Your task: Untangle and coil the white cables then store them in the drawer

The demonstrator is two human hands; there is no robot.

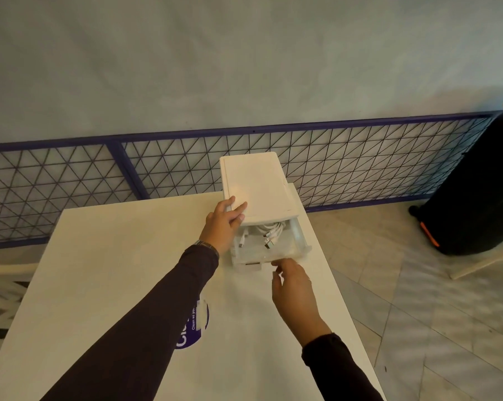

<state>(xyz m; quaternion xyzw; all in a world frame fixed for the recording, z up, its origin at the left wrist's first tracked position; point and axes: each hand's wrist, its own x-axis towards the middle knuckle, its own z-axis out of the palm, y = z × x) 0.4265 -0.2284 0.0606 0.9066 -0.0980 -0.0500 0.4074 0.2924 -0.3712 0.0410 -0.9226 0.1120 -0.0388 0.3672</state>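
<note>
A person's 2 hands work at a small white drawer unit (262, 180) that stands at the far edge of a white table (114, 256), with a purple wire fence panel (56, 183) running along the wall behind the unit. On the table well in front of the unit and to its left lies a round purple sticker (192, 337), partly hidden under a dark sleeve. The left hand (224, 224), a wristwatch (207, 246) at its wrist, rests on the unit's front left corner with its fingers laid nearly straight across the top, holding nothing. The unit's 1 drawer (301, 241) is pulled out toward the person, and the white cables (270, 231) lie bundled inside it, their plugs pointing to the drawer's front. Just in front of the drawer, the right hand (293, 287) hovers with fingers loosely curled and nothing visible in them; whether its fingertips touch the drawer's front edge cannot be told. Well to the right of the unit, on the tiled floor, stands a black case (473, 183) with orange trim.
</note>
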